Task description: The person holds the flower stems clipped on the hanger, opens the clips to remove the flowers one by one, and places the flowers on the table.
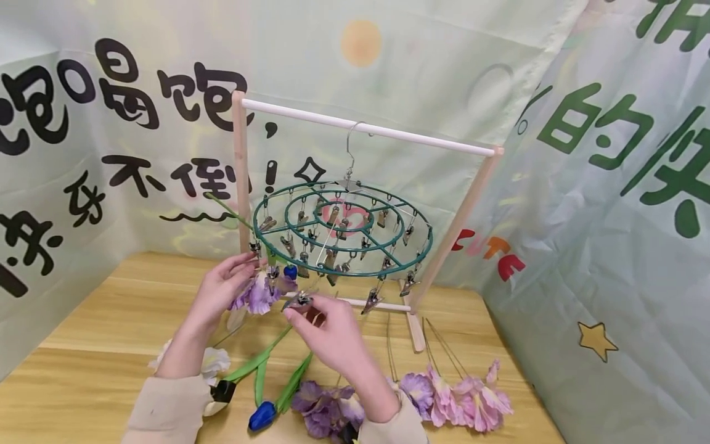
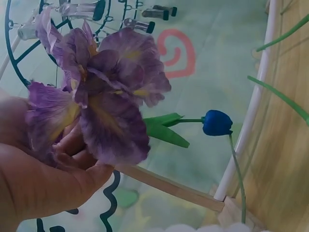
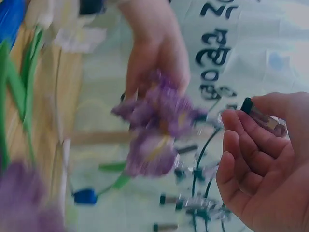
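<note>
A purple iris (image 1: 261,297) is in my left hand (image 1: 219,290), below the left edge of a round green clip hanger (image 1: 366,274). In the left wrist view the iris petals (image 2: 113,125) cover part of the fingers. My right hand (image 1: 333,330) pinches a metal clip (image 3: 264,121) with dark green tips between thumb and index finger, near the hanger's front. The other right fingers curl loosely. A blue tulip (image 2: 217,123) hangs head down beside the iris. Several more clips dangle from the rings, among them one at the front right (image 1: 373,301).
A wooden stand with a white top bar (image 1: 421,137) carries the hanger. On the table (image 1: 94,339) lie another blue tulip (image 1: 262,416), a black-and-white bloom (image 1: 220,394), white petals (image 1: 215,362), purple irises (image 1: 322,407) and pink irises (image 1: 482,404). Printed cloth surrounds the table.
</note>
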A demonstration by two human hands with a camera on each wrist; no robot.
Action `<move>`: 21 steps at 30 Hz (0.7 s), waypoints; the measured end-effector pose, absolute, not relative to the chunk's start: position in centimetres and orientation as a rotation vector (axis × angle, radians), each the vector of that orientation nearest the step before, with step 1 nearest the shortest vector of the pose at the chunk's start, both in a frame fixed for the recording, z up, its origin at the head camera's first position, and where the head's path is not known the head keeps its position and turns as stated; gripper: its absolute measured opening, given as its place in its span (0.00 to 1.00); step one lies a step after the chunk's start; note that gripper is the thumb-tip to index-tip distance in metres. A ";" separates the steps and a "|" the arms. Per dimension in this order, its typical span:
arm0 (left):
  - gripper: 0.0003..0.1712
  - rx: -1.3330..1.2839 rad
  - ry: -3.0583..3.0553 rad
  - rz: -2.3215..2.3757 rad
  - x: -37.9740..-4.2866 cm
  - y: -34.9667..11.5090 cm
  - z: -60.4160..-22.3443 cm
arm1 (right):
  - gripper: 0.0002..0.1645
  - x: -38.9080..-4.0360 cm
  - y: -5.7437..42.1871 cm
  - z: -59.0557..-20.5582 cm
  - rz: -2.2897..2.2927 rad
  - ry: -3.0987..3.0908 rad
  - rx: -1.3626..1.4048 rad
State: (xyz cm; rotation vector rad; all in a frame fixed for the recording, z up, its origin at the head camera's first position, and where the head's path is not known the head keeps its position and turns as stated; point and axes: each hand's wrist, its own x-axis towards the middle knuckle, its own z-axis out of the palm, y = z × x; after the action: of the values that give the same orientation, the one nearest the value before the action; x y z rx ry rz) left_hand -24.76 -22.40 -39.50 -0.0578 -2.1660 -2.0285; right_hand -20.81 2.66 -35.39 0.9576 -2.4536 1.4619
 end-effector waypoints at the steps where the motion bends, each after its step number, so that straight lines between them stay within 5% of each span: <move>1: 0.34 -0.078 -2.152 -2.047 -24.8 -22.5 -39.6 | 0.12 -20.4 2.2 -35.2 1.502 -2.435 0.967; 9: 0.36 -0.118 -2.071 -2.122 -24.8 -22.7 -39.7 | 0.15 -17.8 -1.1 -34.1 1.799 -2.242 1.139; 21: 0.33 0.016 -1.970 -2.221 -24.6 -23.2 -39.2 | 0.23 -20.7 -4.5 -33.5 1.648 -2.167 0.982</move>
State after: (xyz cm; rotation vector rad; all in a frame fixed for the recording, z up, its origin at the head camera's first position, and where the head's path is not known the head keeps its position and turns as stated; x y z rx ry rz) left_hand -24.57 -23.16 -39.21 0.0155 -1.9696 -2.2208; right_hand -20.66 -4.51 -33.54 0.9820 -2.1669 1.6477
